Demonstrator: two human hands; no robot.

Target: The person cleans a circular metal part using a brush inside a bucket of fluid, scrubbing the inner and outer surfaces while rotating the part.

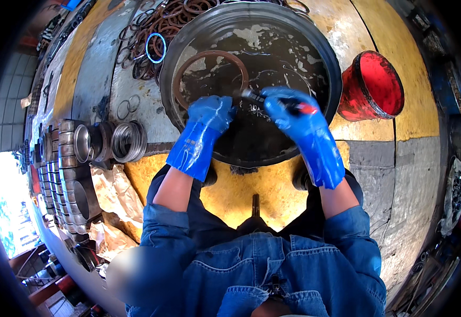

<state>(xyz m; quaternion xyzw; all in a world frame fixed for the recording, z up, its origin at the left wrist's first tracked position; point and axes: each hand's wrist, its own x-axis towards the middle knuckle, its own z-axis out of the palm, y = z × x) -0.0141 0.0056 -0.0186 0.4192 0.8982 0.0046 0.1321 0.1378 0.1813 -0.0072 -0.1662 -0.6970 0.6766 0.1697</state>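
Observation:
My left hand (pixel 209 113), in a long blue rubber glove, is closed on the near side of a large brown ring (pixel 209 54). The ring is tilted up over a wide dark tub (pixel 168 58) of murky liquid. In my right hand (pixel 292 112), gloved the same way, is a small black-and-red hand tool (pixel 254 95). Its pale tip points left toward the ring's near edge. Motion blur hides the tool's exact kind, and whether the tip touches the ring I cannot tell.
A red bucket (pixel 354 92) stands tilted right of the tub. Behind it on the left lies a heap of brown rings (pixel 175 24), with one bright blue ring (pixel 156 48). Metal rings (pixel 129 141), stacked cylinders (pixel 67 153) and brown paper (pixel 115 193) are at the left.

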